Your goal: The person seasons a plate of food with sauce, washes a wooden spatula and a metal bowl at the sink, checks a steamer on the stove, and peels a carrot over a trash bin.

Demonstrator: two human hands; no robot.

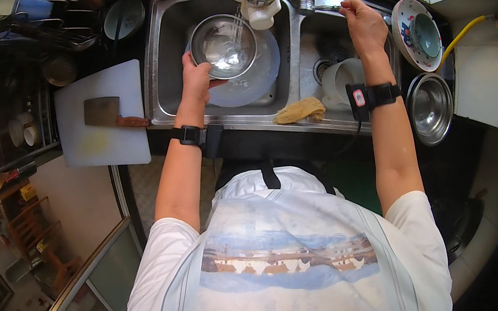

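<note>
My left hand point(198, 78) grips the rim of a stainless steel bowl point(224, 50) in the left basin. Water runs into the bowl from a white filter fitting point(262, 9) on the faucet spout. Beneath the bowl lies a pale translucent round basin or lid point(243, 91); which one I cannot tell. My right hand point(366, 27) has its fingers closed on the thin metal lever point(328, 7) of the second faucet, over the right basin. A white pot or bowl point(345, 78) stands in that basin, partly behind my right wrist. A tan scrubbing cloth point(300, 111) rests on the sink's front rim.
Left of the double sink point(227, 119), a cleaver point(102, 113) lies on a white cutting board point(126, 82). To the right sit a patterned bowl point(399, 19) holding a green bowl point(425, 35), and steel bowls point(430, 103). A yellow hose point(463, 36) runs beside them.
</note>
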